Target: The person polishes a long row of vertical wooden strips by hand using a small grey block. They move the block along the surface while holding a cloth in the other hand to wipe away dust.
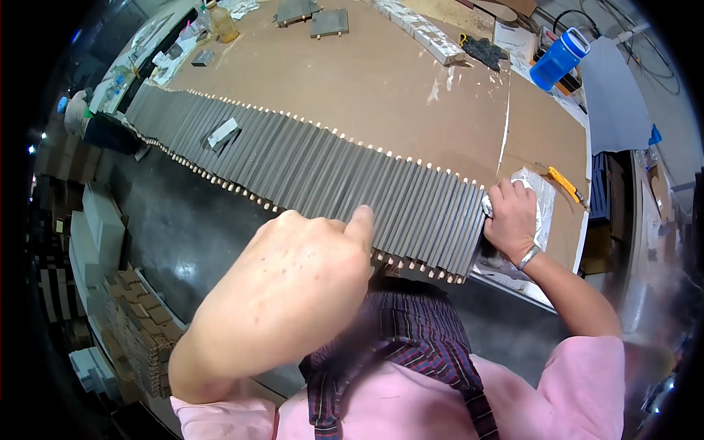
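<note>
head view: one long row of grey slats (315, 172) lies packed edge to edge across the brown counter (381, 81), running from the upper left of the frame to the right of centre, with pale pegs sticking out along both long sides; there are too many slats to count. the left hand (293, 286) hovers large in the lower centre, fingers (361, 220) curled together, one fingertip touching the near edge of the row. the right hand (512, 216), at centre right, has its fingers clamped on a crumpled clear plastic sheet (541, 192) pressed against the row's right end. just beyond lies one yellow knife (565, 183). one blue jug (559, 59) stands at upper right, two grey blocks (312, 16) at top centre, and one amber bottle (222, 23) at upper left.
</note>
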Tool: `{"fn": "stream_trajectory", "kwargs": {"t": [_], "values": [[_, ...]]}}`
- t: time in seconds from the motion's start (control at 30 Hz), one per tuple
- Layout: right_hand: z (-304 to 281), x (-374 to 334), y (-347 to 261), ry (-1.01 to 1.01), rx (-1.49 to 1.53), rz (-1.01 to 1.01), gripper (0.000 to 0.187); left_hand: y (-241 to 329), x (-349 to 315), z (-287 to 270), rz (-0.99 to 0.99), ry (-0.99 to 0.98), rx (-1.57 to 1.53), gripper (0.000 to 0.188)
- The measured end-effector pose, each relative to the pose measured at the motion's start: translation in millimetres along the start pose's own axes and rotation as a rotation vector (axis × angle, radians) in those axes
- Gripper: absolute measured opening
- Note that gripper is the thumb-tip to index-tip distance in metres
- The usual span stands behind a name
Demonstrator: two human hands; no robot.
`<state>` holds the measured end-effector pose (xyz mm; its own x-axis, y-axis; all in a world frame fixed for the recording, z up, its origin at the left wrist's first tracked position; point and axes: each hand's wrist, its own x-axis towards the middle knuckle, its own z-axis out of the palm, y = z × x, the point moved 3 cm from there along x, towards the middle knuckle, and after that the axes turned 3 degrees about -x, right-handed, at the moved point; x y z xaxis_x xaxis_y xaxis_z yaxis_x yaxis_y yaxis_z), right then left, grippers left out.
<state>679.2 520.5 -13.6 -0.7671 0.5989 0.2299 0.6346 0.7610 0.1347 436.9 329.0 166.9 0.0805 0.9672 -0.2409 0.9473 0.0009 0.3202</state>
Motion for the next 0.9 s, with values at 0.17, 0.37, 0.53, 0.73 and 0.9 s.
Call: {"fn": "stream_trajectory", "kwargs": {"t": [0.17,0.37,0.53,0.73,0.9], "values": [[-2.5,-0.4,-1.7,0.044,-0.007,0.002,0.027,-18.8,0.5,5.6,0.022,0.108,-0.068,0.047],[10.2,4.4,-1.8,-0.004,-0.011,0.031,0.032,-110.9,2.3,30.5,-0.105,-0.043,-0.753,0.034],[-3.7,4.7,-1.6,0.027,-0.039,0.055,0.032,-253.1,-20.1,36.7,-0.407,0.52,-0.696,0.023],[0.1,6.2,-7.3,0.03,-0.04,0.051,0.03,-328.7,-15.2,43.1,-0.357,0.757,-0.138,0.021],[-0.5,5.2,-3.2,0.046,-0.048,0.055,0.03,-320.4,12.5,48.6,-0.236,0.667,-0.021,0.027]]}}
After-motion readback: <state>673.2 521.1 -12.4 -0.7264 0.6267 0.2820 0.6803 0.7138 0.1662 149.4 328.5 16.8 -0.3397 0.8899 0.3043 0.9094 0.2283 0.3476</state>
